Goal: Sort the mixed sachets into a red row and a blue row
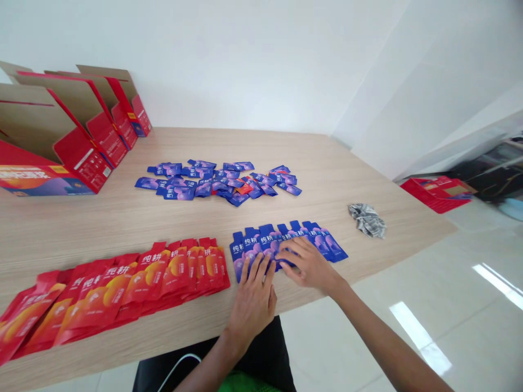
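Observation:
A row of overlapping blue pouches (322, 239) lies near the table's front edge, their spout-like tabs pointing away from me. My left hand (254, 296) rests its outstretched fingertips on the lower part of the pouches at the row's left end. Beside it, my right hand (308, 264) is spread over the middle pouches, fingers apart and touching them from above. Neither hand grips a pouch. To the left, a long row of overlapping red pouches (151, 275) reaches the table's left side. Farther back is a loose heap of blue pouches (196, 182) with a few red bits showing among them.
Several open red cartons (81, 158) stand at the back left. A crumpled grey patterned cloth (368, 220) lies on the table (327, 163) at the right. Beyond the table's right edge is a red box (437, 193). A white wall (245, 65) rises behind.

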### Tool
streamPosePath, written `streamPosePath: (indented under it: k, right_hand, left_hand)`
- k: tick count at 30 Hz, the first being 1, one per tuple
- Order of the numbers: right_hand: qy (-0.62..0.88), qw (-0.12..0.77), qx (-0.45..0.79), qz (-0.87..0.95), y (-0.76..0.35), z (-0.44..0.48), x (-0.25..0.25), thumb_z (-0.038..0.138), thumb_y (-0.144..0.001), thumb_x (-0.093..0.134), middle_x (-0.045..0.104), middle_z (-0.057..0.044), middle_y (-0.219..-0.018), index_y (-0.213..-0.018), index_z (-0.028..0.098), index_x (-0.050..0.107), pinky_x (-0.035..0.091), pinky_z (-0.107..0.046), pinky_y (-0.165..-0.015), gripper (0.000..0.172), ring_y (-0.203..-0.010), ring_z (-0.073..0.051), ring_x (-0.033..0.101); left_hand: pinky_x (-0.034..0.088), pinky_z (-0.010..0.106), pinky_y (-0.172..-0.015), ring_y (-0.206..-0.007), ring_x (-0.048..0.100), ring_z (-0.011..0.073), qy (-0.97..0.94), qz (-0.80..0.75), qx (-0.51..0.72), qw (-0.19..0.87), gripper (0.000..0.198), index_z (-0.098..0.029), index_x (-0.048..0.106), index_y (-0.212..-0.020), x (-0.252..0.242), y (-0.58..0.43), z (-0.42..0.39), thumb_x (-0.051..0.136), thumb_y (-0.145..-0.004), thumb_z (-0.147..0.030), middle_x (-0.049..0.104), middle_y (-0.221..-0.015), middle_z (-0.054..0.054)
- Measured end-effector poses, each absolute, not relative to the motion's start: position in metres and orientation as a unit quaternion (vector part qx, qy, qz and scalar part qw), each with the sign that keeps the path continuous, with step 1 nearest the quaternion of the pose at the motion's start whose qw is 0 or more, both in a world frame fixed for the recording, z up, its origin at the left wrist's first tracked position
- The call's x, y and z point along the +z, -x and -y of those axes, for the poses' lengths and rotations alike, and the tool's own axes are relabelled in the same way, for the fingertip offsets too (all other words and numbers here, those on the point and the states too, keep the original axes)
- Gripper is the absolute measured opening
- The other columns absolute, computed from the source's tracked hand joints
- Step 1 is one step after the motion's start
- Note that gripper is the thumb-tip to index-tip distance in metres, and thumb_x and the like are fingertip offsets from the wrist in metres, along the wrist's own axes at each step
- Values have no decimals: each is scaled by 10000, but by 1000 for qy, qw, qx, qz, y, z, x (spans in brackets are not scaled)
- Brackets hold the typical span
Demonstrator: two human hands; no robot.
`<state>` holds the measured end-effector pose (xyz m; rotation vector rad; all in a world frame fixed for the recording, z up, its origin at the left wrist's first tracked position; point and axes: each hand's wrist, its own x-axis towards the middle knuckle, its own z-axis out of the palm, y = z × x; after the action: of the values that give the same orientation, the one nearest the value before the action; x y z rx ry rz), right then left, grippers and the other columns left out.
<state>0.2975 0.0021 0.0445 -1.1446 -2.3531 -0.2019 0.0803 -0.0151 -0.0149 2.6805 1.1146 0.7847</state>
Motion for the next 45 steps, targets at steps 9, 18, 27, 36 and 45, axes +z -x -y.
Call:
streamPosePath:
  k: [9,18,27,36,45]
  right_hand:
    - [598,125,-52,790,-291,-166,51,132,-992,487,636,-187,-1319,-1280,135,697,404,-439,-1083,357,-1248,-314,544]
    - [561,-16,-75,824,-289,-221,39,119,-1031,440,658,-197,-1343,-1329,97,688,316,-440,-1083,389,-1247,-319,529]
    - [524,-38,-119,842,-296,-232,38,162,-1061,473,711,-154,-1293,-1295,140,708,298,-435,-1073,333,-1196,-304,562]
    - [500,-18,-156,851,-303,-247,27,176,-1051,497,736,-157,-1212,-1195,138,747,321,-428,-1028,291,-1121,-297,589]
    - [476,54,-220,850,-316,-230,35,131,-1006,530,751,-115,-930,-924,155,741,346,-394,-906,228,-952,-269,581]
  left_hand:
    - [317,500,-1299,-1555,420,289,-895,-368,250,48,538,-147,528,-1543,-21,-81,17,520,-1013,-240,509,-1651,110]
    - [318,475,-1288,-1540,437,291,-902,-362,233,36,534,-125,538,-1535,-16,-80,17,509,-1034,-306,529,-1632,128]
    - [295,471,-1282,-1526,441,288,-904,-360,231,21,524,-120,540,-1526,-18,-80,16,506,-1036,-304,552,-1611,130]
    - [264,454,-1290,-1529,432,275,-902,-363,232,10,518,-138,549,-1525,-20,-80,16,488,-1042,-314,551,-1613,115]
    - [284,451,-1283,-1504,471,276,-900,-363,240,-2,508,-134,562,-1509,-19,-81,16,504,-1031,-293,587,-1581,105]
